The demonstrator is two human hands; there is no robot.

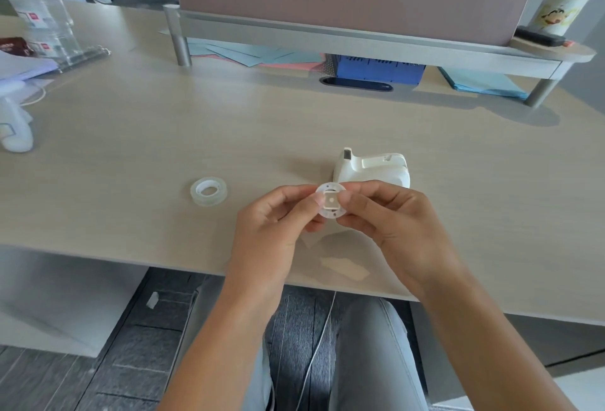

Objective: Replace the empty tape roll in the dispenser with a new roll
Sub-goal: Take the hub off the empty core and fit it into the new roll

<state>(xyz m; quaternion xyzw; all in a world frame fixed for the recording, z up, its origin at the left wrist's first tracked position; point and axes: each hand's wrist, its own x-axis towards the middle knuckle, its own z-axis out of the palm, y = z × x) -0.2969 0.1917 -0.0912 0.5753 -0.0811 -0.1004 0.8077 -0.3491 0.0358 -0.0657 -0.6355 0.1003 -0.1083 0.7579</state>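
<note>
Both hands hold a small white round core [330, 201], the empty roll on its hub, above the desk's front part. My left hand [278, 217] pinches its left edge and my right hand [389, 214] pinches its right edge. Just behind them the white tape dispenser [373, 168] stands on the desk. A new roll of clear tape [209, 191] lies flat on the desk to the left of my hands, untouched.
Loose bits of clear tape [343, 268] lie near the wooden desk's [163, 135] front edge. A monitor riser [360, 40] spans the back, with blue papers and a blue box [379, 68] beneath. Clear acrylic holder [55, 34] and white objects [16, 129] sit far left.
</note>
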